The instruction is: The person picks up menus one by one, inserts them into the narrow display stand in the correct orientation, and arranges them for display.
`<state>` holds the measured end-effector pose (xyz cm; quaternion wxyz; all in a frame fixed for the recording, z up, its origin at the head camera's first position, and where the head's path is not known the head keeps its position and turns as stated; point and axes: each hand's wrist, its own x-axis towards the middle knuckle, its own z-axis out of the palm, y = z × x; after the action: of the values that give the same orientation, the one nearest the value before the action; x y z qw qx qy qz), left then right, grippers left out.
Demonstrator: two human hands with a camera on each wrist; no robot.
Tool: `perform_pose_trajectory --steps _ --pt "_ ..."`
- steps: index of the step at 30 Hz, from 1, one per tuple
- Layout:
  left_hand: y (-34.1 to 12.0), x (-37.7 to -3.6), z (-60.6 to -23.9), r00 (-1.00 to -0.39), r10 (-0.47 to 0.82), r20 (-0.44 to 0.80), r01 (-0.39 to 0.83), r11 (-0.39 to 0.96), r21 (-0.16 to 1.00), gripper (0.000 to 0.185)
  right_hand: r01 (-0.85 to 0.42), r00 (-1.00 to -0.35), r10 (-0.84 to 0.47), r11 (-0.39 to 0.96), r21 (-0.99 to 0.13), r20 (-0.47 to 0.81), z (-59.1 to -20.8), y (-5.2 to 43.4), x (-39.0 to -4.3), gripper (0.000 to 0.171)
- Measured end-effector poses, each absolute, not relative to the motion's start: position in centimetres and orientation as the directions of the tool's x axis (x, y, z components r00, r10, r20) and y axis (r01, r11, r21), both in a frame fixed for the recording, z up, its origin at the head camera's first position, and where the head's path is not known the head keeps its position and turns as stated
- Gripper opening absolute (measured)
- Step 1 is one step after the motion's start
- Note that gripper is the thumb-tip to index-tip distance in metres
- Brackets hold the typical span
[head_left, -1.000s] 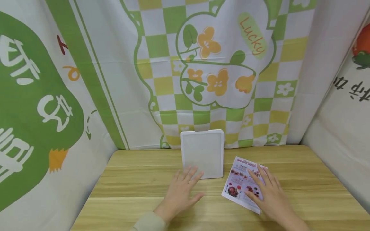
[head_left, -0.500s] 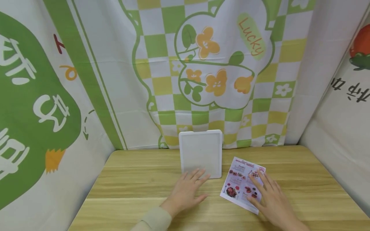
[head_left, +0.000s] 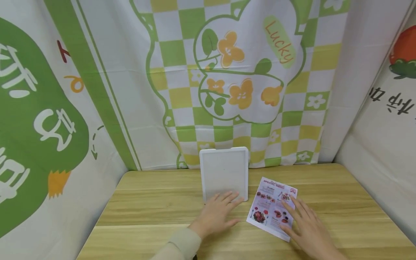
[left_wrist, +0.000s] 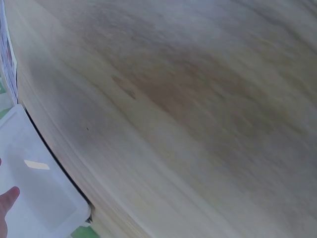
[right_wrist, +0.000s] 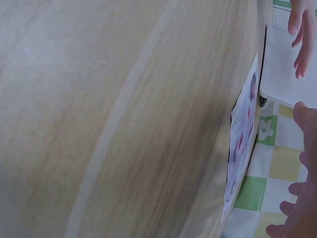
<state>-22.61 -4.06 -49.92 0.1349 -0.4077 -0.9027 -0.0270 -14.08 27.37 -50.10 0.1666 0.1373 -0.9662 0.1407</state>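
A white rectangular frame-like board [head_left: 224,173] stands upright at the back of the table, with a raised rim and a pale panel. My left hand [head_left: 216,216], fingers spread, is in front of its lower edge and overlaps it in the head view. To the right lies a printed menu sheet [head_left: 271,206] with food pictures, turned at an angle on the wood. Over its right edge is my right hand [head_left: 307,225], its fingers extended and nothing gripped. The right wrist view has the menu sheet [right_wrist: 242,139] beyond the tabletop, with the right fingers above the surface.
The wooden table [head_left: 146,209] runs back to a green-and-yellow checked cloth [head_left: 242,90] hanging behind it. Printed fabric walls close in the left [head_left: 42,126] and right [head_left: 386,144] sides.
My left hand has shifted to the right along the foot of the white board. My right hand stays over the menu sheet's right edge. The head view has turned slightly.
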Motion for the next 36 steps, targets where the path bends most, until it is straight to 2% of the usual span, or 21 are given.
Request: perform_pose_trajectory --steps 8,21,36 --pt "-2.8 -22.9 -50.3 -0.626 0.764 0.153 0.775 0.632 0.013 0.066 -0.302 -0.92 -0.217 0.924 -0.237 0.327 -50.9 28.0 -13.9 0.073" --pt "-0.2 -23.6 -51.2 -0.585 0.804 0.11 0.81 0.584 0.043 0.062 -0.263 -0.953 -0.197 0.914 -0.309 0.228 -51.8 28.8 -13.9 0.071" --pt "0.8 -24.2 -52.0 -0.646 0.757 0.101 0.763 0.634 0.127 0.056 -0.255 -0.964 -0.208 0.904 -0.343 0.167 -52.6 29.3 -14.4 0.077"
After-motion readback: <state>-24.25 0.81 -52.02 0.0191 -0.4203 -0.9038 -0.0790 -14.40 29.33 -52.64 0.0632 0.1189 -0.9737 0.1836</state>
